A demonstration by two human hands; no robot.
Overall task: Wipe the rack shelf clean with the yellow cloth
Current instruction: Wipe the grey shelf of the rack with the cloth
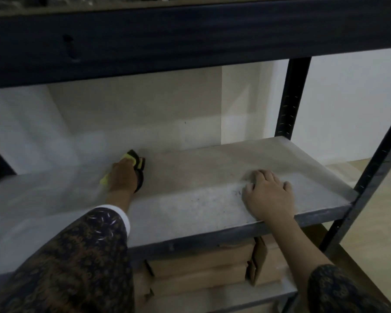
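Observation:
The pale grey rack shelf (190, 177) spans the middle of the head view, its dark metal front rail below my wrists. My left hand (122, 176) lies on the yellow cloth (131, 160), which has black edging, and presses it on the shelf toward the back left. Yellow shows past the fingertips and at the heel of the hand. My right hand (268, 195) rests on the shelf near the front right edge, fingers loosely bent, holding nothing. Faint blue marks sit just left of it.
A dark shelf beam (190, 39) runs overhead. Black perforated uprights (291, 98) stand at the right. Flat cardboard boxes (201, 267) are stacked on the shelf below. A white wall and pale floor lie to the right.

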